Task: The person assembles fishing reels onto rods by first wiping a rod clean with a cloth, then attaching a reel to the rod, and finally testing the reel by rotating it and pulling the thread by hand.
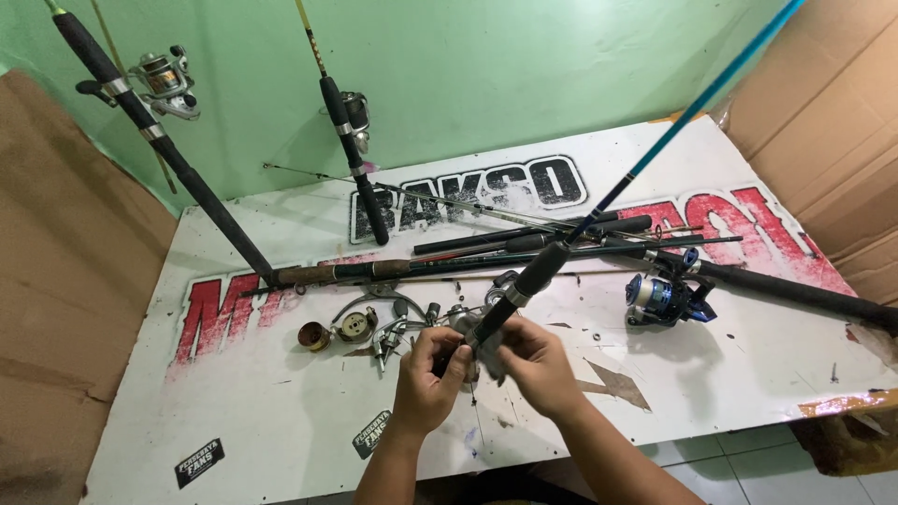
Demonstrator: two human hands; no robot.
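Note:
My left hand (428, 376) and my right hand (538, 367) meet over the front middle of the white table (281, 411). Both grip the black handle end of a fishing rod with a blue shaft (655, 150) that slants up to the top right. A grey metal reel body (472, 339) sits between my fingers at the rod's reel seat; my fingers hide most of it. Loose reel parts (360, 327), among them a brass spool and a bail wire, lie just left of my hands.
Several rods (524, 245) lie across the table's middle, and a blue spinning reel (666, 297) sits on one at the right. Two rods with reels (164, 79) lean on the green wall. Cardboard sheets (56, 281) flank both sides.

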